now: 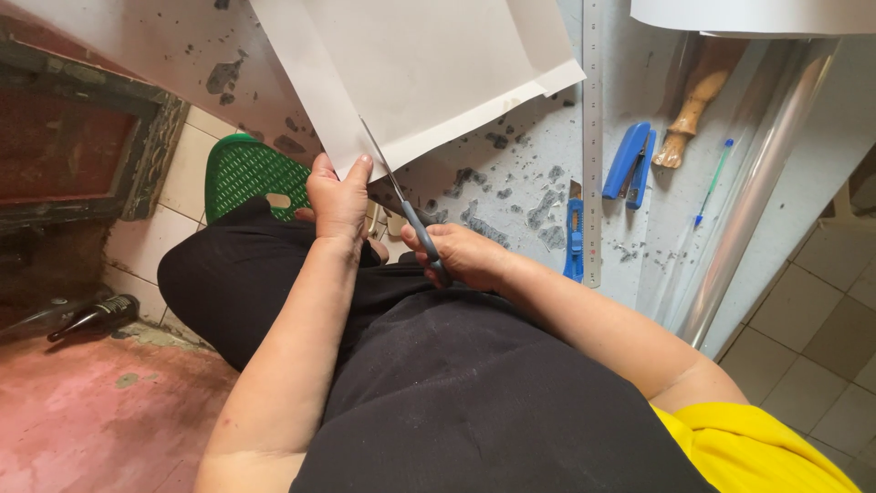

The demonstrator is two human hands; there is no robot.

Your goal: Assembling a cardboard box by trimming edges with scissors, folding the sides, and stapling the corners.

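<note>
My left hand pinches the near edge of a large white paper sheet that hangs over the table edge. My right hand grips grey-handled scissors; their blades run up into the sheet just right of my left thumb. Both hands are over my lap, which is covered in black cloth.
A speckled grey table carries a long metal ruler, a blue utility knife, a blue stapler, a wooden handle, a pen and a roll of clear film. A green plastic stool stands on the tiled floor at left.
</note>
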